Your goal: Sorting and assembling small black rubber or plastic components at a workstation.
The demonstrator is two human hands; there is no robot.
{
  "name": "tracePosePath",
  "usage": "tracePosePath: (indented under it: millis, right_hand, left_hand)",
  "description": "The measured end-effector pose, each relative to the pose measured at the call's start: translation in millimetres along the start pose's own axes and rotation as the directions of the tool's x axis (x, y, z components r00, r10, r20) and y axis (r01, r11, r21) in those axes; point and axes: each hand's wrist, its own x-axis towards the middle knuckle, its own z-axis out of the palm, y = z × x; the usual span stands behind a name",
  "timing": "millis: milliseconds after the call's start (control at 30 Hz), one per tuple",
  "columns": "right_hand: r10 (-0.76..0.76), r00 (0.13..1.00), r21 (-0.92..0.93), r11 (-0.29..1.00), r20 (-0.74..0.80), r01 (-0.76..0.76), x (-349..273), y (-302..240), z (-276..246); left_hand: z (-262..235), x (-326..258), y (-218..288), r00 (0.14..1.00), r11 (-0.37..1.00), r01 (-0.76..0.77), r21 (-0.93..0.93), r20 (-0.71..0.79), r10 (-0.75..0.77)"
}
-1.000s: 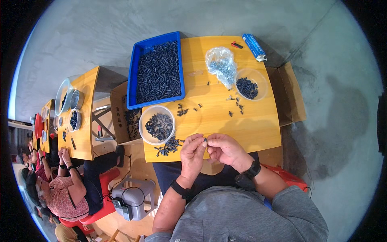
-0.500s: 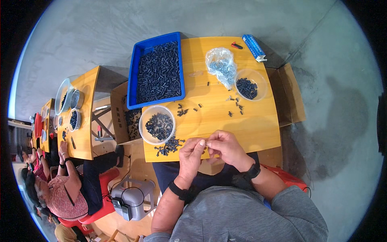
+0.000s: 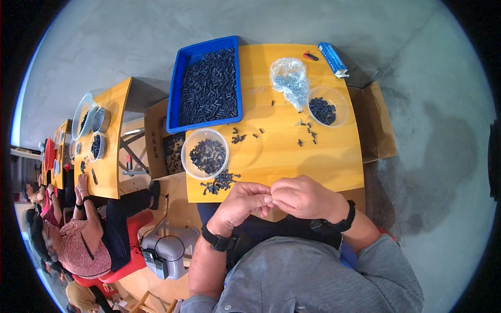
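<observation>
My left hand [image 3: 244,202] and my right hand [image 3: 305,198] meet fingertip to fingertip at the table's near edge. Both are closed in a pinch; whatever lies between the fingers is too small or hidden to name. Left of them, a pile of small dark parts [image 3: 220,182] lies on the yellow table [image 3: 313,172]. Just behind that pile stands a clear round tub [image 3: 186,156] with small dark pieces [image 3: 207,156] inside. Farther off, several loose dark pieces [image 3: 238,137] are scattered, with more small parts [image 3: 311,133] to the right.
A blue tray [image 3: 240,99] full of short black pieces fills the far left. At the far right are a clear bag [image 3: 290,78] of small parts, a second round tub [image 3: 342,112], a red-black cutter [image 3: 311,56] and a blue box [image 3: 332,60]. Cardboard boxes [image 3: 383,122] flank the table. Another person [image 3: 86,242] sits left.
Both hands have come slightly nearer to my body and stay joined at the fingertips. My right forearm has swung outward. The view has shifted a little.
</observation>
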Motion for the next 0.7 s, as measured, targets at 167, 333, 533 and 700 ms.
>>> tracePosePath:
  millis: [167, 333, 533, 700]
  right_hand:
    - [-0.022, 0.988, 0.031, 0.999, 0.151, 0.017, 1, -5, -6]
    - [0.232, 0.969, 0.413, 0.893, -0.082, -0.179, -10, 1, 4]
    - [0.591, 0.807, 0.706, 0.569, 0.007, -0.422, -10, -4, 5]
    - [0.648, 0.760, 0.797, 0.431, 0.053, -0.423, -8, -8, 5]
  left_hand:
    - [1, -7, 2, 1.000, 1.000, 0.025, 0.018, 0.014, -0.025]
    - [15, -15, 7, 0.999, 0.998, -0.001, 0.066, -0.048, 0.004]
    - [24, -19, 2, 0.979, 0.983, -0.172, 0.061, -0.103, 0.177]
    - [25, -24, -2, 0.959, 0.963, -0.268, -0.042, -0.103, 0.262]
